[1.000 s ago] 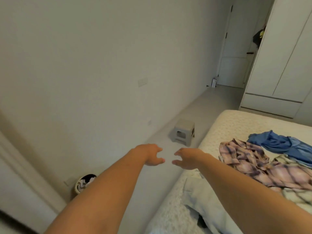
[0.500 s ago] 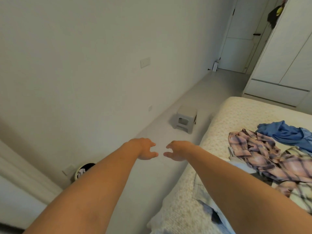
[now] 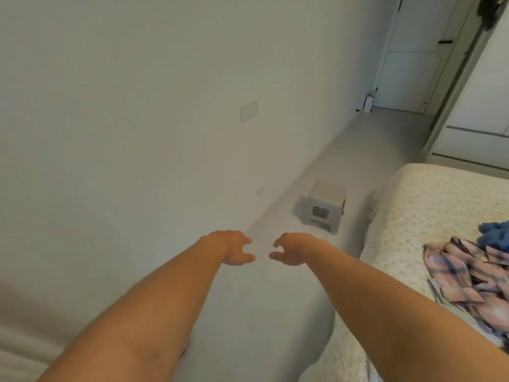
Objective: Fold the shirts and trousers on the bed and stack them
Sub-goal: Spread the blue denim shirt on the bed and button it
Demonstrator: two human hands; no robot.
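Both my arms reach straight out over the floor beside the bed. My left hand [image 3: 234, 248] and my right hand [image 3: 292, 249] hang side by side, palms down, fingers loosely curled and apart, holding nothing. On the cream bed [image 3: 429, 205] at the right lies a crumpled pink plaid shirt [image 3: 468, 274], well to the right of my right hand. A blue garment [image 3: 495, 232] shows at the right edge behind it. A pale grey garment [image 3: 446, 301] peeks out under the plaid shirt, mostly hidden by my right forearm.
A small grey plastic stool [image 3: 325, 206] stands on the floor between the wall and the bed. A white wardrobe [image 3: 479, 125] rises at the far right, with a white door [image 3: 413, 51] beyond it. The wall runs along the left.
The view has swung left and away from the bed, so fewer clothes show and the basket on the floor is out of sight. Both hands stay empty and close together.
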